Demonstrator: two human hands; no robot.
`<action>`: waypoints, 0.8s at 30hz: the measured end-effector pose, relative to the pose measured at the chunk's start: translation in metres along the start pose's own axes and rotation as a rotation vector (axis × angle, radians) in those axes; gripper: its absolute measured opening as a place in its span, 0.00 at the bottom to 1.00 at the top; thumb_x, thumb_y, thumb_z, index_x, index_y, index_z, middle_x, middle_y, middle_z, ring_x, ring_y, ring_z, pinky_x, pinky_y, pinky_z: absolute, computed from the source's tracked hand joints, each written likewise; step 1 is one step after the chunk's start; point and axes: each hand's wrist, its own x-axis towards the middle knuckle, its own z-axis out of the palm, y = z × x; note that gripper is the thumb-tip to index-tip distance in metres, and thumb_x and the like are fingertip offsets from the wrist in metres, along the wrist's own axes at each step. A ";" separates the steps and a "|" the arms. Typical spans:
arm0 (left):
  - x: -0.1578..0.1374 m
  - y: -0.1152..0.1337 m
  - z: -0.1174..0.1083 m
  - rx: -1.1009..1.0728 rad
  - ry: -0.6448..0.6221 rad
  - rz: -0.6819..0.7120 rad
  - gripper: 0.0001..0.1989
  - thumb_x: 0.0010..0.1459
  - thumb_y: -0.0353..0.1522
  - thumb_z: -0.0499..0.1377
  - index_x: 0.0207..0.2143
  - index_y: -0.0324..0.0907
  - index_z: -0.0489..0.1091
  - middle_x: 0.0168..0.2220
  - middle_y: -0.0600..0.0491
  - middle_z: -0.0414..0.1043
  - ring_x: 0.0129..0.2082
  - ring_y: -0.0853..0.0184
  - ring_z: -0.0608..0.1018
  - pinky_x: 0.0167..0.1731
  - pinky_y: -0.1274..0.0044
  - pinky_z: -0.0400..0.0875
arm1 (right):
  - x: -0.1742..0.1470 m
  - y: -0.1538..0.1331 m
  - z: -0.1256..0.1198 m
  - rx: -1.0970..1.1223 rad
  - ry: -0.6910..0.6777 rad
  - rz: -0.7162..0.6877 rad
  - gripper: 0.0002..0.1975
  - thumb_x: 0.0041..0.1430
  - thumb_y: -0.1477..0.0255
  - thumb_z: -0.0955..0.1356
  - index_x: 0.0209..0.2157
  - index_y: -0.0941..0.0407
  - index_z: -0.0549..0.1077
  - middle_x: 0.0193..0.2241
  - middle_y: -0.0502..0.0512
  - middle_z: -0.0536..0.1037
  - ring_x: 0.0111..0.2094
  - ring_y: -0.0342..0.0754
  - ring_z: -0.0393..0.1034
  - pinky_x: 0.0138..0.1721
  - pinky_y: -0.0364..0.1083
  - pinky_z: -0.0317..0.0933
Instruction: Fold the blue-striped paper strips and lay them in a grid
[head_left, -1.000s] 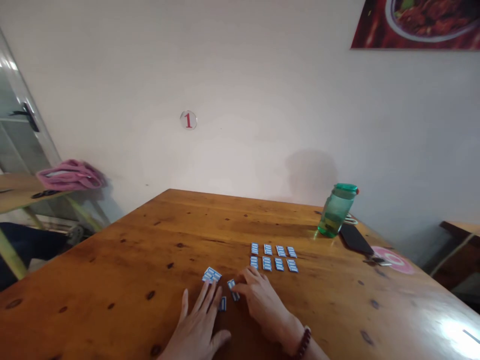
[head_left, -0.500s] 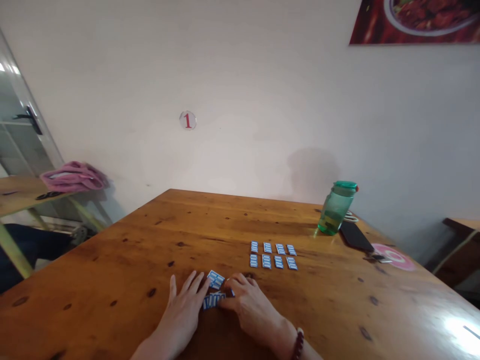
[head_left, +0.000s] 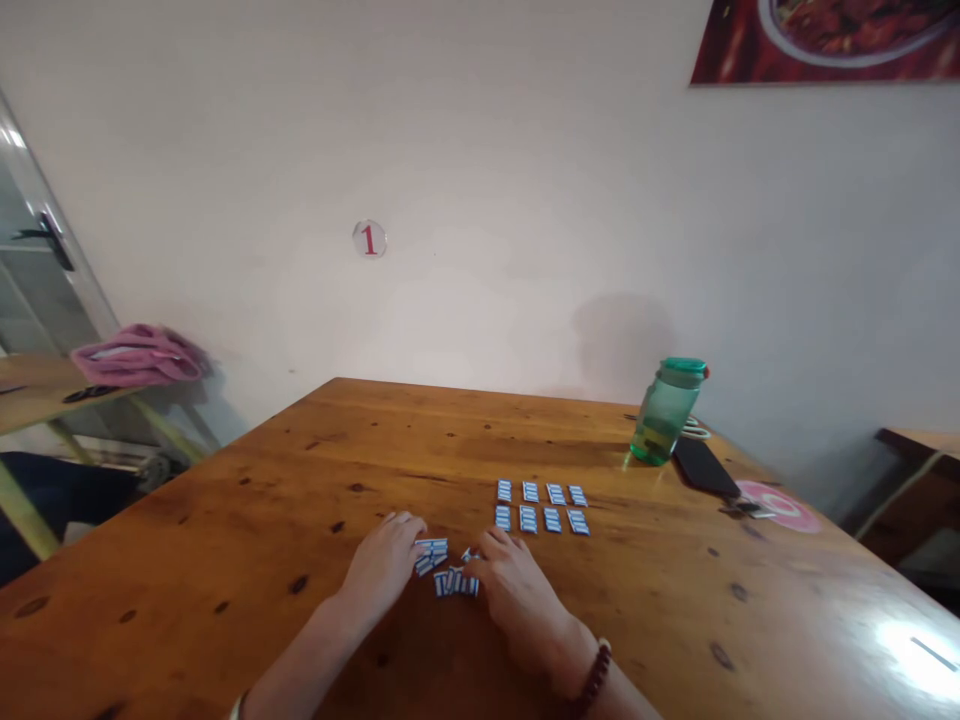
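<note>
Small blue-and-white striped strips lie in a loose group at the fingertips of my left hand. That hand is closed, its fingers bent together against the group's left edge; the thumb is mostly hidden. My right hand, with a dark red bead bracelet on its wrist, has its fingers curled down on the other side. They touch a nearer cluster of the same strips and a small piece partly under the fingers. Beyond, similar strips lie in small sets forming two rows.
A green bottle stands at the back right of the wooden table. Beside it lie a black phone, keys and a pink round mat. A pink cloth rests on another table at left.
My left hand has gone from flat, spread fingers to bent ones. The nearer cluster of strips has shifted right, and the far strips under my left fingertips have turned. The view has moved slightly.
</note>
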 end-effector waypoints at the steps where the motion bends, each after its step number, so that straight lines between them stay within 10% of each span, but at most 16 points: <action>1: 0.004 0.000 0.002 0.007 0.002 0.011 0.13 0.54 0.28 0.47 0.39 0.39 0.68 0.41 0.48 0.69 0.44 0.64 0.69 0.44 0.75 0.59 | 0.000 0.000 -0.002 0.013 0.010 0.020 0.13 0.54 0.82 0.60 0.34 0.55 0.72 0.36 0.55 0.70 0.41 0.48 0.58 0.40 0.45 0.52; 24: 0.018 0.007 0.011 0.078 -0.056 0.209 0.11 0.49 0.24 0.47 0.30 0.41 0.67 0.33 0.49 0.70 0.35 0.64 0.71 0.33 0.75 0.61 | -0.001 0.007 0.008 0.061 0.146 0.054 0.09 0.58 0.74 0.60 0.34 0.56 0.72 0.34 0.53 0.70 0.39 0.47 0.60 0.40 0.43 0.52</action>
